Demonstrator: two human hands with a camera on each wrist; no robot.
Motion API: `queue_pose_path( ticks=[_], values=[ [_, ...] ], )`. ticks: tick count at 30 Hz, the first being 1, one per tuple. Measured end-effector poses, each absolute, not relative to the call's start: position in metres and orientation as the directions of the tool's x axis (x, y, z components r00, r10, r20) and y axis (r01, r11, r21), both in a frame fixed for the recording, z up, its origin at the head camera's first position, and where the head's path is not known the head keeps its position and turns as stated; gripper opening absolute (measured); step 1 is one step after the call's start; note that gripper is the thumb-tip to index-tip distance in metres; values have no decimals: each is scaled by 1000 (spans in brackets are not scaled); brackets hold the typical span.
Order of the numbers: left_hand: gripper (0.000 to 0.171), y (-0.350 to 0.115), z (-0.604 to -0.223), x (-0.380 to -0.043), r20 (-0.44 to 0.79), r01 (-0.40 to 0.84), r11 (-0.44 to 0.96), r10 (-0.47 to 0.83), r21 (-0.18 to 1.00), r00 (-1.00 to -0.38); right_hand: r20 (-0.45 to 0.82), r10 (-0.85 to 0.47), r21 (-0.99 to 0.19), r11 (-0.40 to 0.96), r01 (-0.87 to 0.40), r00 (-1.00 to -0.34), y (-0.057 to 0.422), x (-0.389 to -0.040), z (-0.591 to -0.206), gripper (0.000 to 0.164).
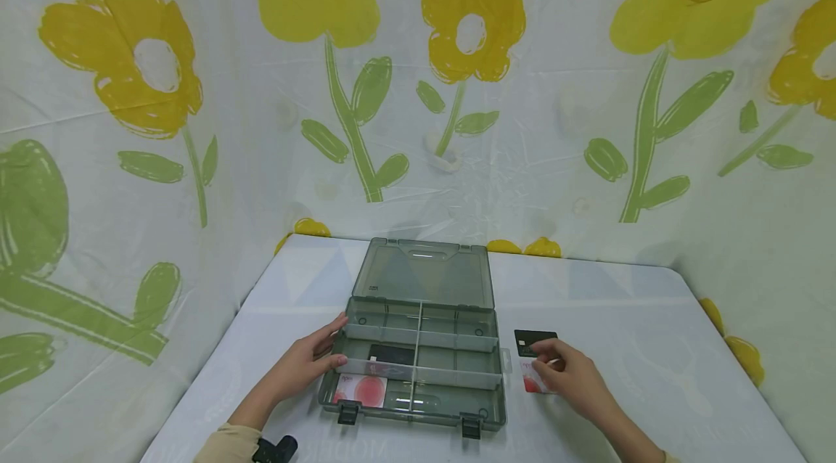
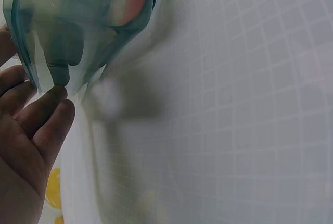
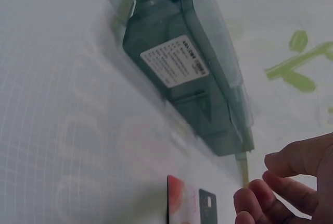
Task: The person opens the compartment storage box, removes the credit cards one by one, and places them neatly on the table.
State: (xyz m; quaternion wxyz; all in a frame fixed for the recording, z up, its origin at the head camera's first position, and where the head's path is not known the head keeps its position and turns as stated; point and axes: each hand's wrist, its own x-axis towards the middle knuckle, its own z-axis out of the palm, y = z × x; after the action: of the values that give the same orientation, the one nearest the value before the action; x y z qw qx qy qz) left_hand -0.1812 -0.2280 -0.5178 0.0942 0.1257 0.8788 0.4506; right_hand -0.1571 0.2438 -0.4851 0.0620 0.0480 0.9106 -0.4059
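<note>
A grey-green see-through storage box (image 1: pixel 457 416) lies on the table with its lid swung back. My left hand (image 1: pixel 303 365) grips its left wall, thumb over the rim; in the left wrist view the fingers touch the wall from outside. A black card (image 1: pixel 392 355) lies in the middle left compartment, and a white-and-pink card (image 1: pixel 369 391) in the front left one. Right of the box, another black card (image 1: pixel 530 336) and a white-and-red card (image 1: pixel 532 383) lie on the table. My right hand (image 1: pixel 578 379) hovers over them, fingers loosely bent, holding nothing and partly covering both.
The raised lid (image 1: pixel 424 274) leans back behind the box. Two black latches (image 1: pixel 348 414) hang at the box's front edge. A printed label (image 3: pixel 175 61) is on its side wall. Flower-patterned cloth (image 1: pixel 542 158) surrounds the white table (image 1: pixel 620 318).
</note>
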Motion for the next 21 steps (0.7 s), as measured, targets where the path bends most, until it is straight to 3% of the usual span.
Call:
queue_pose_path(
  ticks=[21],
  values=[
    [76, -228, -519, -181, -42, 147, 568, 306, 810, -951, -54, -170, -778, 625, -65, -984, 200, -158, -468, 19]
  ],
)
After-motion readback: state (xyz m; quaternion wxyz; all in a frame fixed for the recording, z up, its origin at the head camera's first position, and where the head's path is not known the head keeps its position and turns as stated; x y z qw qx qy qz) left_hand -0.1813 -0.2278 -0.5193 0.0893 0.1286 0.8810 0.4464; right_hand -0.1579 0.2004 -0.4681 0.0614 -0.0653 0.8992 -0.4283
